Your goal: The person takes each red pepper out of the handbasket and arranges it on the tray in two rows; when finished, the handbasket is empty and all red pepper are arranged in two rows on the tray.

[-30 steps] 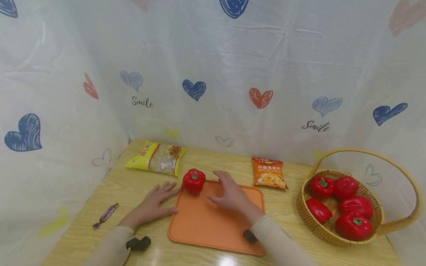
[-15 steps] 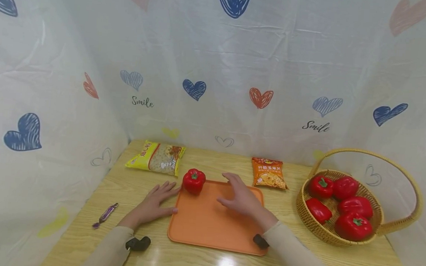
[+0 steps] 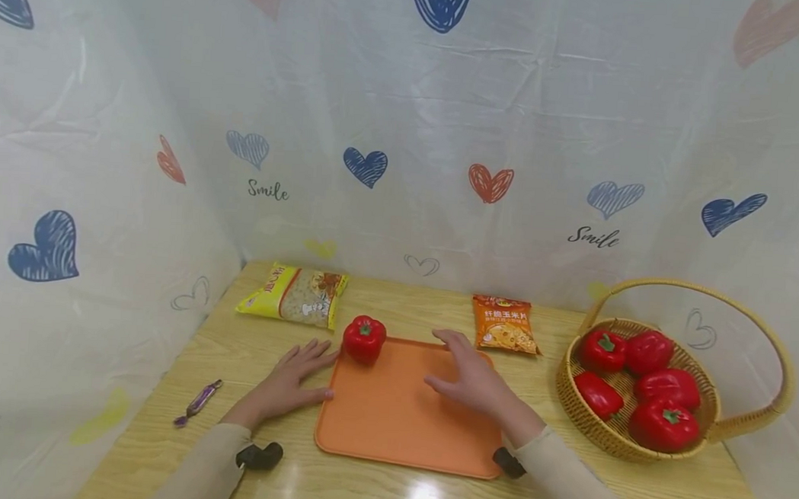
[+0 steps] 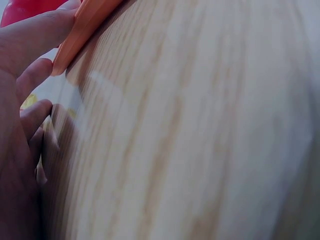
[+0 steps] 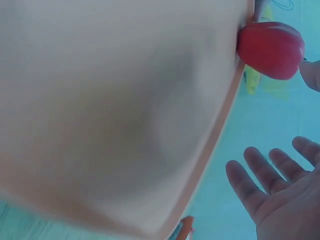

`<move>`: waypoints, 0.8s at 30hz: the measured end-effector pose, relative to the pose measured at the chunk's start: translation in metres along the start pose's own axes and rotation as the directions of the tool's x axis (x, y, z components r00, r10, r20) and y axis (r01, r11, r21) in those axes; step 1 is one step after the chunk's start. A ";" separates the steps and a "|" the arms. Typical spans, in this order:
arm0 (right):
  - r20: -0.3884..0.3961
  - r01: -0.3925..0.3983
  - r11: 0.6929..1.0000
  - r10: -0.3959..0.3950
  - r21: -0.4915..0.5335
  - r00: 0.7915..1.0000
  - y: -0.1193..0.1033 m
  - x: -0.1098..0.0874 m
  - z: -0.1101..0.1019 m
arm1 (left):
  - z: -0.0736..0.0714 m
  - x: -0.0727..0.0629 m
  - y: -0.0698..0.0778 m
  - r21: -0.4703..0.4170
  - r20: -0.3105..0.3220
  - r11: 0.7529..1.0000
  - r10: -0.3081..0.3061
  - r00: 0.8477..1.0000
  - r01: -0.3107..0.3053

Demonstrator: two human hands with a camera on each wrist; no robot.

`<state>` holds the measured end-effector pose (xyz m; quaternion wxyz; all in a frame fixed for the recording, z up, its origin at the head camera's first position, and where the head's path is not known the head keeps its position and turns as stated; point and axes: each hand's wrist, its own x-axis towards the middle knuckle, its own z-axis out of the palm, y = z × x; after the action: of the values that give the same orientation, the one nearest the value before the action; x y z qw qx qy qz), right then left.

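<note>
A red bell pepper (image 3: 364, 339) with a green stem sits at the back left corner of the orange tray (image 3: 403, 410). My left hand (image 3: 288, 380) lies at the tray's left edge, its fingers spread and its thumb and fingertips right at the rim. In the left wrist view, fingers (image 4: 37, 37) touch the tray's edge (image 4: 82, 30). Over the right part of the tray is my right hand (image 3: 474, 380), holding nothing, with thumb and fingers apart. The right wrist view has this hand (image 5: 285, 190) with spread fingers, away from the pepper (image 5: 271, 50).
A wicker basket (image 3: 588, 425) with a tall handle holds several red peppers on the right. Behind the tray lie a yellow bag (image 3: 294, 295) and an orange snack packet (image 3: 505, 325). A purple wrapped candy (image 3: 198, 403) is at the left. Heart-printed sheeting (image 3: 373, 233) hangs behind.
My right hand has moved rightward over the tray, away from the pepper. The left hand, pepper and tray stay where they were.
</note>
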<state>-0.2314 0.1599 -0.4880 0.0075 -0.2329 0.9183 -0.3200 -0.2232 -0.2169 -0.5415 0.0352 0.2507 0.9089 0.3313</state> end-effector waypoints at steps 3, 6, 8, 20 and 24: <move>-0.003 -0.002 1.000 0.002 -0.009 1.000 0.000 -0.004 -0.005 | -0.001 0.000 0.001 0.001 0.002 1.000 -0.002 1.000 0.002; -0.004 -0.013 1.000 0.013 -0.008 1.000 -0.001 -0.008 -0.009 | -0.002 0.000 0.001 0.003 0.003 1.000 -0.002 1.000 0.002; -0.005 -0.023 1.000 0.023 -0.004 1.000 -0.001 -0.010 -0.012 | -0.001 0.000 0.001 0.003 0.002 1.000 -0.001 1.000 0.001; -0.034 -0.063 0.998 0.064 0.029 0.997 0.009 -0.028 -0.025 | 0.000 0.000 -0.001 0.006 -0.001 1.000 0.004 1.000 -0.004; -0.051 -0.044 0.999 0.045 0.020 0.998 0.012 -0.033 -0.029 | 0.000 0.000 -0.001 0.006 -0.002 1.000 0.005 1.000 -0.005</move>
<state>-0.2120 0.1994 -0.4770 -0.0066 -0.2042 0.9200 -0.3344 -0.2234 -0.2174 -0.5421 0.0327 0.2525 0.9094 0.3289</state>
